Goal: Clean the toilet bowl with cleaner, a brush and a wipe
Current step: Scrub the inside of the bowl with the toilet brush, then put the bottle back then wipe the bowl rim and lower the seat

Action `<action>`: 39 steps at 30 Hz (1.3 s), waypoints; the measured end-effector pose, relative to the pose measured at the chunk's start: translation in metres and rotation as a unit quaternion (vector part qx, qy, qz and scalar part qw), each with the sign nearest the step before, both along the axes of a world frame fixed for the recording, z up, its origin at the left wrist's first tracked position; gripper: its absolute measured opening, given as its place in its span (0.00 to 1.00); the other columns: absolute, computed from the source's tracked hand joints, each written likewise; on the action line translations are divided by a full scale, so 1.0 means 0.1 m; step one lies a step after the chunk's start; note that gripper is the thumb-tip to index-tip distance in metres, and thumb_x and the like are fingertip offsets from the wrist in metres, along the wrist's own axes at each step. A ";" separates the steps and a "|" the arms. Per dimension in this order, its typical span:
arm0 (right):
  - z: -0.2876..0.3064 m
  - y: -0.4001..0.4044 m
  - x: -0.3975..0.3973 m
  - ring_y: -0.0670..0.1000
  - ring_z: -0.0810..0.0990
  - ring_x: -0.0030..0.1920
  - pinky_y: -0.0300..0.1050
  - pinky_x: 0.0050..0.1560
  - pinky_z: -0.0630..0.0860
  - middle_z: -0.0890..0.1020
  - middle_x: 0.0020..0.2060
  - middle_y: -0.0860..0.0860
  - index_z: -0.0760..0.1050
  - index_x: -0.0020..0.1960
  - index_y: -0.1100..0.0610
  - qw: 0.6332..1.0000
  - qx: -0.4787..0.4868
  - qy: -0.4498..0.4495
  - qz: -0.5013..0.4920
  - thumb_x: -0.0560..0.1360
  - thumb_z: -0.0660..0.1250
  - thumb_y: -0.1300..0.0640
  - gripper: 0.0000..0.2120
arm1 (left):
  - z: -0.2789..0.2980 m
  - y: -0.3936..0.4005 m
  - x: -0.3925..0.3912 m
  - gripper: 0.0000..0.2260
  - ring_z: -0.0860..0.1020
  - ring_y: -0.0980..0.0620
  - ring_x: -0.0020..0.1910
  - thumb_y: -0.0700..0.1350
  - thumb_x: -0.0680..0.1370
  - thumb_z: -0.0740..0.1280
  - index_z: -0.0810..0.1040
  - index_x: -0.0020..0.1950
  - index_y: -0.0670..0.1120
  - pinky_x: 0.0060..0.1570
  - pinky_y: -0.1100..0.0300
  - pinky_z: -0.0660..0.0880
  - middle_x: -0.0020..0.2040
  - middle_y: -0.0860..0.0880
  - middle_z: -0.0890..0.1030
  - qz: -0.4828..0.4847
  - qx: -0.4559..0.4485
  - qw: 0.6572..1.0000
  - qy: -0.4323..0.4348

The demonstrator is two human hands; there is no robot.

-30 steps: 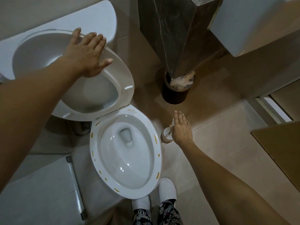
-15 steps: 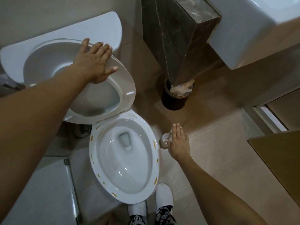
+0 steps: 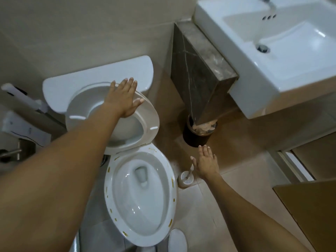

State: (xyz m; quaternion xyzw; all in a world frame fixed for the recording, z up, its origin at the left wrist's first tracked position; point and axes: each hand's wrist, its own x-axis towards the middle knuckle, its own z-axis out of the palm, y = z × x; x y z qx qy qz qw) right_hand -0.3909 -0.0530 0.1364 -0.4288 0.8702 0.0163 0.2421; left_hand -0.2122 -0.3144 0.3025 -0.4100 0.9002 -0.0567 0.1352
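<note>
The left hand (image 3: 125, 101) lies flat, fingers straight, pressing the raised seat (image 3: 149, 117) back toward the tank (image 3: 76, 84) behind the toilet bowl (image 3: 140, 193). The right hand (image 3: 206, 163) is spread and holds nothing, hovering just beside the brush (image 3: 187, 174), which stands in its holder on the floor right of the bowl. Brownish spots dot the bowl's rim. If the left palm lifts before the seat leans securely, it could drop onto the rim; a careless reach might tip the brush holder. No cleaner or wipe is visible.
</note>
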 end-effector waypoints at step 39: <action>2.87 -1.04 2.46 0.57 0.54 0.76 0.57 0.73 0.57 0.57 0.76 0.57 0.54 0.77 0.57 0.911 -0.136 0.017 0.388 0.83 0.48 0.47 0.26 | 1.28 2.00 2.82 0.29 0.42 0.47 0.77 0.56 0.83 0.48 0.43 0.78 0.44 0.73 0.46 0.41 0.78 0.45 0.42 0.382 0.039 0.909 0.160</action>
